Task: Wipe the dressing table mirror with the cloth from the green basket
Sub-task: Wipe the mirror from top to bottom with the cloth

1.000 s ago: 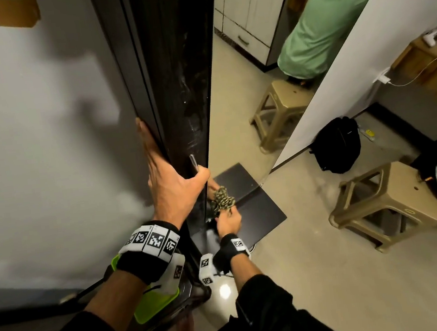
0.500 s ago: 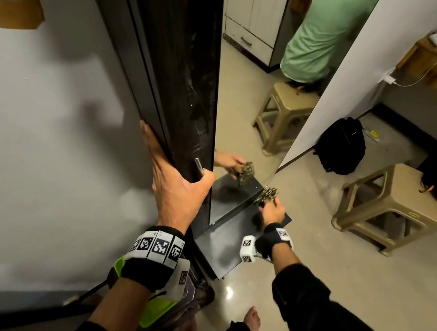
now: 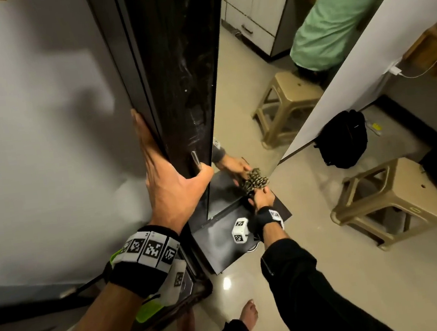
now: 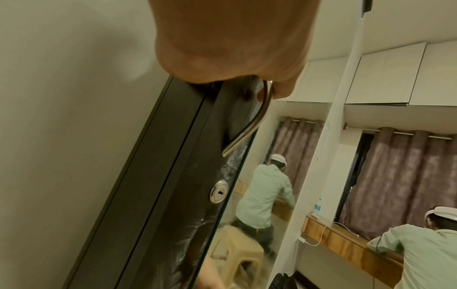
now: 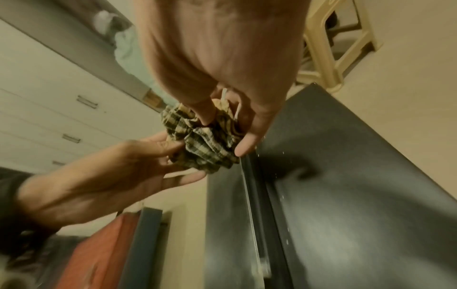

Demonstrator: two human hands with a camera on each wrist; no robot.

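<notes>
The right hand (image 3: 262, 198) presses a bunched checked cloth (image 3: 255, 181) low against the mirror (image 3: 235, 109), fingers clenched round it (left hand (image 3: 172, 187) clasps the dark frame (image 3: 173, 61)).

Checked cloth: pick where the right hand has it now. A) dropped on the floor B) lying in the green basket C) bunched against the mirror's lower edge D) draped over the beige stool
C: the right hand grips the bunched checked cloth against the mirror, low down, meeting its own reflection.
</notes>
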